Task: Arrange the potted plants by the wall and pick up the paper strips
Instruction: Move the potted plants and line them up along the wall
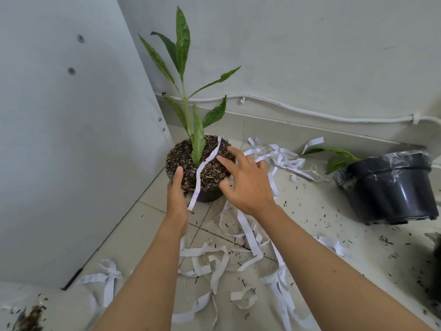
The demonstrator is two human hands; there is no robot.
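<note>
An upright potted plant [191, 130] with long green leaves stands in the corner by the wall, its dark pot [210, 195] full of soil. One white paper strip [202, 169] lies across the soil and hangs over the pot's front rim. My left hand [176, 194] grips the pot's left rim, thumb on the soil. My right hand [243, 180] hovers over the pot's right side with fingers spread, holding nothing. Several more paper strips [248, 237] are scattered on the tiled floor. A second black pot [391, 187] lies tipped on its side at the right, leaves pointing left.
A grey panel [71, 139] stands close on the left. A white cable [310, 112] runs along the wall above the skirting. Spilled soil [31, 318] sits at the lower left, and soil specks dot the floor tiles at the right.
</note>
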